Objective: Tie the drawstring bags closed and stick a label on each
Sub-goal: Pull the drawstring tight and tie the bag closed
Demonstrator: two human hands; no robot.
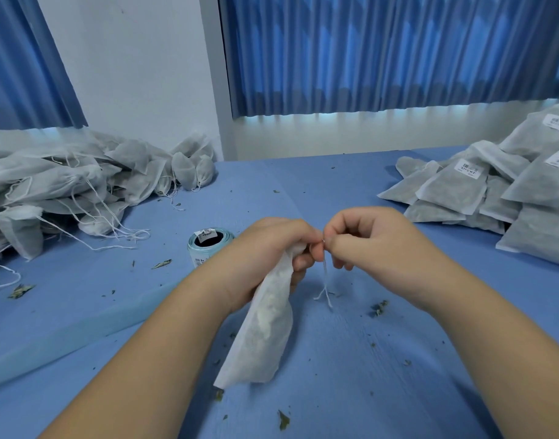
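At the centre of the view, the left hand (272, 248) gripped the gathered neck of a white drawstring bag (265, 331), its fingers curled tightly round the fabric. The bag hung from that fist toward 7 o'clock, plump with dried leaf, its bottom corner down at the blue table (383, 375). Whether the corner actually touched the surface could not be told.

Just at 3 o'clock of the left hand, almost knuckle to knuckle, the right hand (367, 239) pinched the drawstring (325, 280) between thumb and forefinger, with the other fingers folded loosely underneath. The string's two loose ends dangled straight down from the pinch toward 6 o'clock and splayed apart near the tabletop.

A roll of labels (208, 245) stood on end at 9 o'clock of the hands, just beside the left wrist. Farther out at 10 o'clock lay a heap of untied bags (65, 185), with strings trailing across the cloth. At 2 o'clock sat a stack of labelled bags (493, 191) (flat ones, several showing white stickers). Leaf scraps (283, 419) were scattered over the table, and a pale translucent strip (65, 343) ran across it at 8 o'clock. Blue curtains (383, 52) hung at 12 o'clock.
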